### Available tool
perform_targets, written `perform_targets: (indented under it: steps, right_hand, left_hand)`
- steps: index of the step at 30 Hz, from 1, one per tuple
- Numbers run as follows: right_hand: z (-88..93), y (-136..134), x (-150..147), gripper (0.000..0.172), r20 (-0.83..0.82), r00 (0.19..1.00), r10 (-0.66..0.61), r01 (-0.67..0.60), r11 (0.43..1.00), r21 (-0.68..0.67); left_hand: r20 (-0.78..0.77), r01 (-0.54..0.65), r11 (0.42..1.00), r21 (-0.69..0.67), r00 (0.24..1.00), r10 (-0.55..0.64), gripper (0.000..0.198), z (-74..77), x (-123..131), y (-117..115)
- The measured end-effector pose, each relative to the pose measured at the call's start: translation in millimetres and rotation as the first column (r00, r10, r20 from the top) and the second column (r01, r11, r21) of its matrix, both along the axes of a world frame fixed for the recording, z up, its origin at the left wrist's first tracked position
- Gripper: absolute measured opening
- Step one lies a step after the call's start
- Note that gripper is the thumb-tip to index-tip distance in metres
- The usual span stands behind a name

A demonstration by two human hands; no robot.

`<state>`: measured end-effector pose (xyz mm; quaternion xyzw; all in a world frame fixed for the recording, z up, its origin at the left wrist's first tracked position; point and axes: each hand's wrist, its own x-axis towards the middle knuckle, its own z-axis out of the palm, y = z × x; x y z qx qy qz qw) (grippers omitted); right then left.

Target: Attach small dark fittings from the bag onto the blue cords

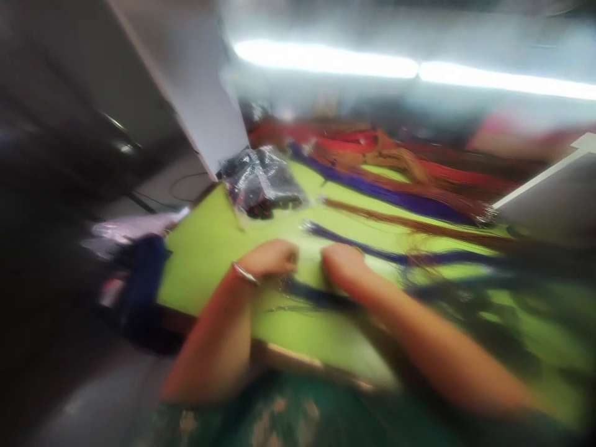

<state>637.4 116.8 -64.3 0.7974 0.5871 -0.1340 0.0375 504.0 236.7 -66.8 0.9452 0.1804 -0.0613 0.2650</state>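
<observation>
Both of my hands are raised over the yellow-green tabletop point(200, 248), a short gap between them. My left hand point(274, 258), with a silvery bangle at the wrist, has its fingers curled closed. Opposite it, my right hand point(343, 264) is a closed fist too. Blur hides whatever either one may be gripping. Just below and between them runs a bundle of dark blue wires point(321, 294); whether the fingers touch it I cannot tell. Beyond my right hand lie another blue wire bundle point(372, 249) and a thin brown wire bundle point(386, 218).
A clear plastic bag of dark parts point(261, 183) sits at the table's far left corner. Purple wires point(391, 191) and red and orange wires point(410, 158) are heaped at the back. A grey panel point(554, 192) stands at right. Dark blue material point(144, 279) hangs off the left edge.
</observation>
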Motion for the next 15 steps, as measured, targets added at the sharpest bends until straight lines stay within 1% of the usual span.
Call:
perform_targets:
  steps: [2, 3, 4, 5, 6, 7, 8, 9, 10, 11, 13, 15]
  right_hand:
    - [-0.1, -6, 6, 0.021, -0.060, 0.998, -0.033, 0.036, 0.998, 0.059]
    - [-0.1, -8, 9, 0.023, -0.113, 0.993, -0.040, 0.053, 0.992, 0.112]
    - [-0.4, -10, 10, 0.024, -0.168, 0.985, -0.046, 0.075, 0.982, 0.175]
    - [-1.1, -12, 12, 0.024, -0.220, 0.974, -0.052, 0.105, 0.966, 0.237]
    - [-2.0, -13, 14, 0.023, -0.269, 0.961, -0.058, 0.138, 0.948, 0.288]
    - [-2.8, -14, 15, 0.022, -0.313, 0.948, -0.060, 0.166, 0.931, 0.326]
    - [-3.3, -14, 17, 0.021, -0.354, 0.933, -0.056, 0.189, 0.917, 0.351]
    - [-3.1, -15, 19, 0.019, -0.398, 0.916, -0.047, 0.208, 0.905, 0.371]
    - [-2.0, -15, 21, 0.017, -0.445, 0.895, -0.035, 0.229, 0.892, 0.390]
    - [0.2, -16, 23, 0.016, -0.494, 0.869, -0.023, 0.254, 0.878, 0.405]
    - [7.8, -18, 25, 0.014, -0.594, 0.805, -0.001, 0.306, 0.857, 0.414]
    - [18.1, -20, 25, 0.013, -0.680, 0.733, 0.027, 0.344, 0.848, 0.404]
  left_hand:
    - [-0.007, -0.016, 1.000, -0.025, 1.000, 0.015, 0.009, -2.1, -2, 7]
    - [0.017, -0.046, 0.999, -0.022, 0.999, 0.046, 0.011, -1.9, -3, 11]
    - [0.062, -0.102, 0.995, -0.001, 0.993, 0.102, 0.014, -0.6, -2, 17]
    - [0.121, -0.184, 0.982, 0.039, 0.977, 0.178, 0.017, 1.3, 0, 24]
    - [0.187, -0.283, 0.955, 0.093, 0.947, 0.262, 0.020, 3.5, 2, 32]
    - [0.243, -0.384, 0.910, 0.155, 0.908, 0.342, 0.022, 5.4, 5, 41]
    - [0.283, -0.473, 0.854, 0.219, 0.868, 0.408, 0.024, 6.5, 9, 50]
    - [0.303, -0.536, 0.798, 0.274, 0.836, 0.458, 0.026, 6.2, 13, 59]
    - [0.301, -0.575, 0.754, 0.318, 0.815, 0.494, 0.027, 4.3, 17, 67]
    - [0.285, -0.593, 0.725, 0.350, 0.804, 0.521, 0.028, 0.7, 21, 73]
    - [0.249, -0.605, 0.693, 0.393, 0.795, 0.553, 0.030, -10.1, 28, 80]
    - [0.242, -0.615, 0.666, 0.421, 0.784, 0.571, 0.032, -22.3, 33, 82]
